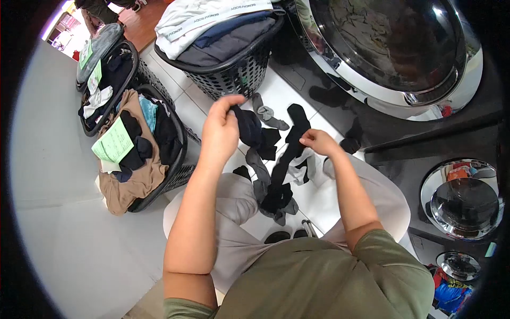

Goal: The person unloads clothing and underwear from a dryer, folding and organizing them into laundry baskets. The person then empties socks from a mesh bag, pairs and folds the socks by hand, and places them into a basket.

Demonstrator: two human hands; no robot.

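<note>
My left hand (221, 126) is closed on a dark sock (247, 125), which hangs bunched from the fingers above the floor. With thumb and fingertips, my right hand (321, 142) pinches a long black sock (288, 152) that stretches down toward the pile. Beneath and between my hands lie several loose socks: a grey sock (269, 114) near the basket, another grey sock (257, 166), and a whitish-grey piece (304, 169) partly behind my right hand. Where the black sock ends among the pile is hard to make out.
A black basket (234, 74) of folded clothes stands ahead. On the left are a basket (183, 151) with a brown garment and a green paper slip (114, 141), plus further filled baskets. A front-loading machine with a round door (393, 42) stands at right. White tiles (183, 106) form the floor.
</note>
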